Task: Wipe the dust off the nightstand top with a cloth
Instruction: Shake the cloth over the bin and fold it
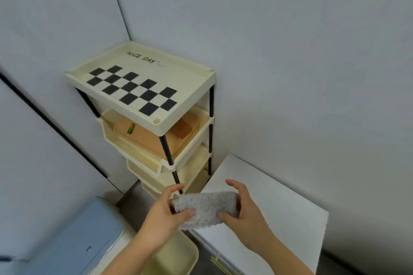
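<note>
While both hands are holding the cloth (205, 209) in the air, it is hanging above the near corner of a white surface (279, 203), well below and in front of the checkered top (176, 76) of the tiered rack, judged to be the nightstand. The left hand (164, 212) is pinching the cloth's left end between thumb and curled fingers. The right hand (244, 209) is gripping the right end, thumb on the near edge and fingers arched over the far edge.

Risks from here: the top is sitting on thin black posts, so hard pressing is likely to rock it. Its raised rim is likely to trap dust in the corners. Dust swept over the front is likely to fall into the open tier holding a green battery (131, 129).

The cloth's long axis is running left to right between the hands, with its right end pointing slightly up and away.
</note>
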